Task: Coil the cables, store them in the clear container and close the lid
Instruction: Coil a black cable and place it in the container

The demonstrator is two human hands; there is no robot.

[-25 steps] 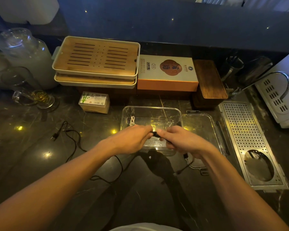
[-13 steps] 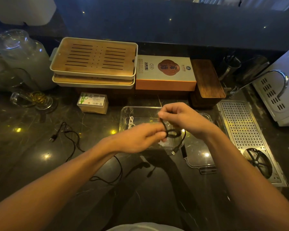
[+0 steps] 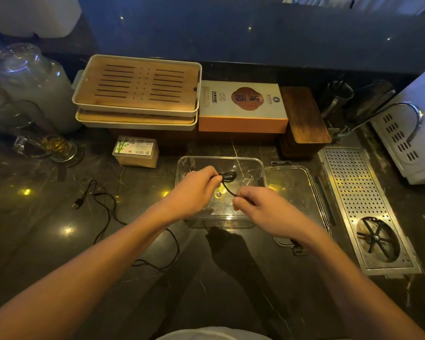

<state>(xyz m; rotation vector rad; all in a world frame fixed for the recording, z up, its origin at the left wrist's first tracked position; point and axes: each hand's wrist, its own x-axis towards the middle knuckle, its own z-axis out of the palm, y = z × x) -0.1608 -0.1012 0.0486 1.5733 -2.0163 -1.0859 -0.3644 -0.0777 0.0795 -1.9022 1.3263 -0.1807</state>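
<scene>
Above the clear container (image 3: 256, 168), my left hand (image 3: 194, 190) pinches a small coil of a short black cable (image 3: 227, 179). My right hand (image 3: 260, 207) pinches the cable's free end lower down, and the strand runs taut between the two hands. The container's clear lid (image 3: 290, 182) lies flat to its right. A white cable inside the container is mostly hidden by my left hand. A longer black cable (image 3: 108, 212) with a plug lies loose on the counter to the left and passes under my left forearm.
Stacked wooden tea trays (image 3: 137, 89), an orange-sided box (image 3: 242, 106) and a dark wooden box (image 3: 303, 116) line the back. A small labelled box (image 3: 135, 152) sits left of the container. Glassware (image 3: 44, 146) is at far left; a perforated metal drain (image 3: 363, 200) and a white appliance (image 3: 412, 133) are at right.
My right hand has come down from above the container to a spot in front of my left hand, drawing the cable's end out. My left hand moved slightly forward over the container with the coil.
</scene>
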